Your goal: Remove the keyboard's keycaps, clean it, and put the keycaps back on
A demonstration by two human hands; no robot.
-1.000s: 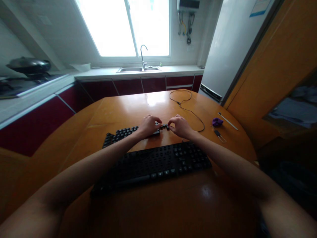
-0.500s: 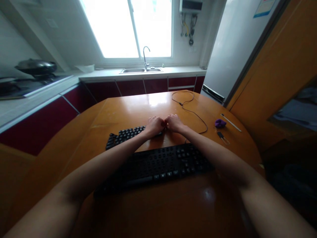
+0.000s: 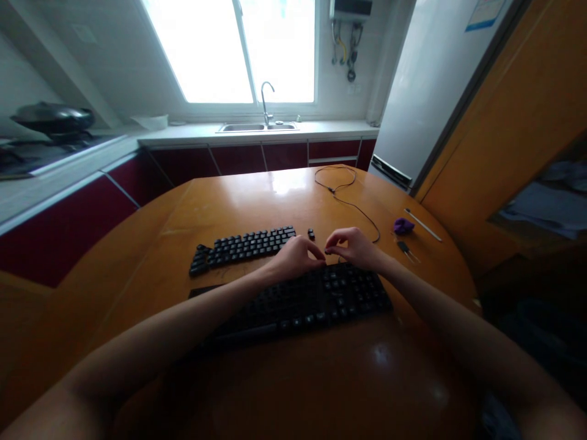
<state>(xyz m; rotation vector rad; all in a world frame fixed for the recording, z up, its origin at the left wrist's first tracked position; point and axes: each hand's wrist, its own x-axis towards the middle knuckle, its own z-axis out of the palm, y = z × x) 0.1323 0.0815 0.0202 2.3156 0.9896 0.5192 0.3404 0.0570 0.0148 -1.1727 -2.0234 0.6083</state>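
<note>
A black keyboard [image 3: 293, 308] lies on the table in front of me, many of its key positions bare of caps. Behind its left half, loose black keycaps [image 3: 245, 244] stand in rows, and a small pair of keycaps [image 3: 311, 233] sits apart. My left hand [image 3: 298, 256] is over the keyboard's back edge, its fingers and thumb curved together at the tips; what they pinch, if anything, is hidden. Just right of it, my right hand [image 3: 353, 247] holds its fingers in a pinch, a tiny dark spot at the tips too small to name.
A thin black cable [image 3: 362, 211] loops over the far right of the wooden table [image 3: 229, 201]. On the right lie a purple cloth bundle [image 3: 404, 226], a keycap puller [image 3: 406, 249] and a thin pale stick [image 3: 424, 225]. Beyond stand a sink [image 3: 243, 128] and a fridge [image 3: 413, 98].
Both hands have come back toward me from behind the keyboard and moved apart from each other. The small pair of keycaps and more of the loose rows now show.
</note>
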